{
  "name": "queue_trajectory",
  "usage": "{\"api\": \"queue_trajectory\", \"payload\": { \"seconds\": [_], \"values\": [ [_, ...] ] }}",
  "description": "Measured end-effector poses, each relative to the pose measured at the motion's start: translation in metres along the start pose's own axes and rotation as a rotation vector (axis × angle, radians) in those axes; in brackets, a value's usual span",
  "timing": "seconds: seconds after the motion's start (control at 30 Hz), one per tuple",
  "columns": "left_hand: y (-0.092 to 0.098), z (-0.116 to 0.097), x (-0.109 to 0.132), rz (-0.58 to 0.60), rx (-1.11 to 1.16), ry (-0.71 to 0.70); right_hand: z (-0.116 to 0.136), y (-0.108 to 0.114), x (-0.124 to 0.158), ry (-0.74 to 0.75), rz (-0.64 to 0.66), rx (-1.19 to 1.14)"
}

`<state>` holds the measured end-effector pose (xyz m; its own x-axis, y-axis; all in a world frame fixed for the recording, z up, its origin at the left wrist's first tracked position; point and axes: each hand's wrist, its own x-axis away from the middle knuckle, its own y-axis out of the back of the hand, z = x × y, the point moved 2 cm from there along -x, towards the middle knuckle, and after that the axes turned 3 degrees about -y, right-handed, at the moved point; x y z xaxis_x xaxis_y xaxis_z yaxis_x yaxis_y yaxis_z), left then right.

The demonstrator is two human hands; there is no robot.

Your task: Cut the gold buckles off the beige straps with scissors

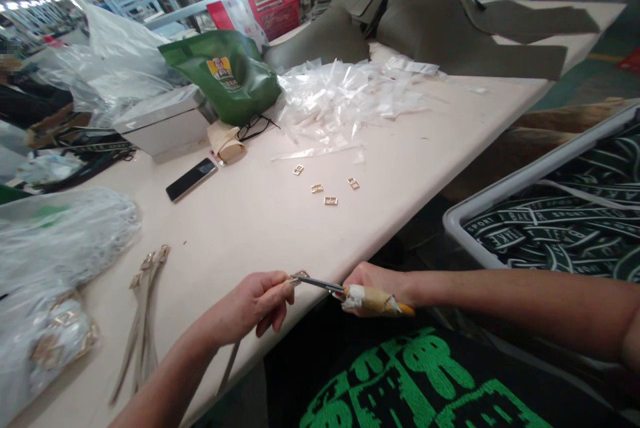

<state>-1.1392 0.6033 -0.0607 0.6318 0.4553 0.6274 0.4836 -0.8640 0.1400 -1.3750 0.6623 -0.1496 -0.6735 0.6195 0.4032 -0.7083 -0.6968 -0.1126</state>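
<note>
My left hand [257, 301] pinches the buckle end of a thin beige strap [229, 368], which hangs below the hand by the table's front edge. A small gold buckle [302, 274] shows just past the fingertips. In my right hand [373, 285] is a pair of slim-jawed pliers [320, 283], its handle wrapped in worn tape with an orange end. The jaws reach to the buckle at my left fingertips. Farther up the table lie several loose gold buckles [331, 201]. A bunch of beige straps [143, 315] with buckles attached rests to the left.
A phone [191, 179], a white box [165, 123], a green bag [225, 75] and a heap of clear plastic pieces [345, 95] are on the table [250, 228]. Dark sheets [430, 15] lie behind. At right stands a bin [457, 218] of printed webbing. People are in the background.
</note>
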Motion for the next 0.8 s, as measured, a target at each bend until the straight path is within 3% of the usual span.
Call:
{"api": "queue_trajectory", "payload": {
  "seconds": [0.2, 0.33, 0.5, 0.67, 0.73, 0.8],
  "values": [
    [-0.035, 0.016, -0.022, -0.201, 0.180, -0.058, 0.000, -0.008, 0.013, -0.083, 0.037, -0.074],
    [-0.049, 0.027, -0.025, -0.241, 0.234, -0.059, 0.000, -0.014, 0.009, -0.143, 0.006, -0.090],
    [-0.038, 0.017, -0.017, -0.268, 0.132, -0.033, 0.011, -0.008, -0.003, -0.115, -0.011, -0.025],
    [-0.016, 0.010, -0.015, -0.134, -0.028, 0.037, 0.002, -0.006, -0.008, -0.169, 0.011, -0.031],
    [-0.001, 0.016, -0.014, -0.049, -0.097, 0.063, -0.001, -0.005, -0.004, -0.112, 0.014, -0.024],
    [0.018, 0.028, -0.013, -0.064, -0.163, 0.096, 0.000, -0.001, 0.004, 0.017, 0.015, -0.020]
  ]
}}
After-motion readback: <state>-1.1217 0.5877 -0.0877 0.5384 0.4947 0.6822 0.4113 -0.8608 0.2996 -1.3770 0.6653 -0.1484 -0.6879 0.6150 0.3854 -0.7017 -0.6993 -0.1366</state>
